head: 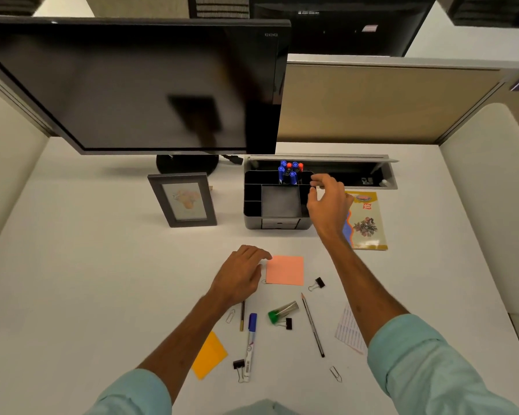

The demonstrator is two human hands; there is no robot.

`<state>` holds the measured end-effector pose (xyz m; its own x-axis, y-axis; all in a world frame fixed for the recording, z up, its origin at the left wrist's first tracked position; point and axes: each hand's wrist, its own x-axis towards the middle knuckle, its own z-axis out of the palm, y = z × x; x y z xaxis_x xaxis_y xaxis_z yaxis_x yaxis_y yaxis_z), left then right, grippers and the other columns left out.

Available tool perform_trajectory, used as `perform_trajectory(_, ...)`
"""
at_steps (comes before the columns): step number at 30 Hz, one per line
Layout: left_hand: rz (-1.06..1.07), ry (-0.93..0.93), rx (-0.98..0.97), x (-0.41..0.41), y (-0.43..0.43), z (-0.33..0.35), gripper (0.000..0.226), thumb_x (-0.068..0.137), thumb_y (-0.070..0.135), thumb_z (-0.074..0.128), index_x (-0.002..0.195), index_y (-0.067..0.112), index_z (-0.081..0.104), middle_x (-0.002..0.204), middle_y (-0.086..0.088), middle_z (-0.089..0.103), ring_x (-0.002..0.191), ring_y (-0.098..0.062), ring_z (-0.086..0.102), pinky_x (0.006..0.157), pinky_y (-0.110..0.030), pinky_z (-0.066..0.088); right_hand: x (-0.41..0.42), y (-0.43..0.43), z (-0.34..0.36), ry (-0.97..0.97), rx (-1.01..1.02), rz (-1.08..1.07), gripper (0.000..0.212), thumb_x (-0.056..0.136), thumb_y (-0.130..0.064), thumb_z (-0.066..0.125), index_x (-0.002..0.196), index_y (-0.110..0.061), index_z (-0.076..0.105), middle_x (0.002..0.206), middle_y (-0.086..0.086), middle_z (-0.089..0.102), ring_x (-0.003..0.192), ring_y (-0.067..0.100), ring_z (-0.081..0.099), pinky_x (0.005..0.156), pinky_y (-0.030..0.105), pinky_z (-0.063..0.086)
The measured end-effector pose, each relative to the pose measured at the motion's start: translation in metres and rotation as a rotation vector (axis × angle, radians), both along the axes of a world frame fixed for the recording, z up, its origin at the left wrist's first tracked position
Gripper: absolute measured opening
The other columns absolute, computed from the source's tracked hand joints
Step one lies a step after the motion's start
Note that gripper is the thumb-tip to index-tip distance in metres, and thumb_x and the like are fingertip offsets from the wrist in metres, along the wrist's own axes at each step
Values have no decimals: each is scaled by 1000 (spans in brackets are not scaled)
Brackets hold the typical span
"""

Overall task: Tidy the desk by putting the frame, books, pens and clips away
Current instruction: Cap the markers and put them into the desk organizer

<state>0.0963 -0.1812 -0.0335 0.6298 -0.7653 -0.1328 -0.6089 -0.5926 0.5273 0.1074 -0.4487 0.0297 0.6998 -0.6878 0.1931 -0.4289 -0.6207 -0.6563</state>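
**Right hand over the organizer, left by the pink note**

I am watching the right hand (327, 202) hovering at the right edge of the black organizer (277, 200), thumb and forefinger nearly closed; whether they are pinching anything I cannot tell. The left hand (240, 275) is lying with fingers together, touching the pink note (285, 270). The frame (182, 200) is standing near the desk's (87, 265) far edge, the book (367, 220) lying right of the organizer; pens and clips are lying scattered toward the near edge.

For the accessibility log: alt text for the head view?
A person's right hand hovers over the right edge of a black organizer holding markers, while the left hand rests beside a pink note. Pens, clips and notes lie scattered on the white desk, with a frame under the monitor.
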Motion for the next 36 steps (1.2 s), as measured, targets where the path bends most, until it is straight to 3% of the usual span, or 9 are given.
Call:
perform_trajectory(7,254,-50,50,-41,19,14,22,99,41,58,119,32,55,104,11,68,89,-11,61,77,-29,56,-82,71,2,-67,38,112,24,97,-13,62,115,-26,70,104,-13,74,94,8,68,95,41,44)
perform_trajectory(10,278,-49,140,-64,28,15,23,96,49,55,107,29,51,93,10,67,83,-15,63,64,-32,50,-113,105,-3,-4,75,198,29,94,-10,62,116,-28,70,104,-14,74,97,7,68,95,36,43)
perform_trajectory(12,289,-63,219,-80,32,12,29,95,53,52,106,26,53,93,7,68,85,-17,64,64,-31,42,-128,121,-7,21,126,219,31,94,-10,61,114,-31,70,102,-16,74,93,4,68,95,34,43)
perform_trajectory(18,366,-69,528,-122,40,2,52,96,62,43,113,18,63,111,-3,72,108,-25,60,90,-40,48,-155,140,-18,97,163,252,19,100,-22,64,113,-34,71,103,-18,76,82,8,70,89,35,58)
perform_trajectory(22,379,-4,585,-139,44,-3,57,94,64,49,123,17,62,121,-4,69,117,-25,59,94,-39,50,-169,140,-23,162,175,248,16,101,-24,64,112,-33,70,107,-17,77,84,7,69,71,20,56)
perform_trajectory(25,371,-3,577,-146,44,-3,53,96,62,51,123,17,61,120,-4,70,115,-24,60,91,-37,51,-180,142,-23,229,184,247,14,101,-26,63,111,-34,69,105,-18,75,80,5,67,62,8,40)
perform_trajectory(28,383,12,541,-148,44,0,44,99,54,53,122,17,62,118,-4,71,111,-22,61,86,-35,51,-189,143,-22,288,204,255,13,102,-26,61,109,-36,68,103,-19,74,75,4,67,59,8,35)
perform_trajectory(32,429,5,408,-148,42,5,36,99,49,50,114,19,63,108,-1,72,102,-18,62,71,-29,45,-193,141,-22,332,234,257,12,101,-26,60,104,-36,67,102,-19,74,75,4,68,60,18,47)
perform_trajectory(36,431,1,191,-142,39,15,22,100,49,48,100,27,52,91,5,66,83,-12,60,66,-26,48,-186,140,-22,291,345,291,7,100,-32,64,104,-34,70,101,-17,75,81,6,71,76,31,63)
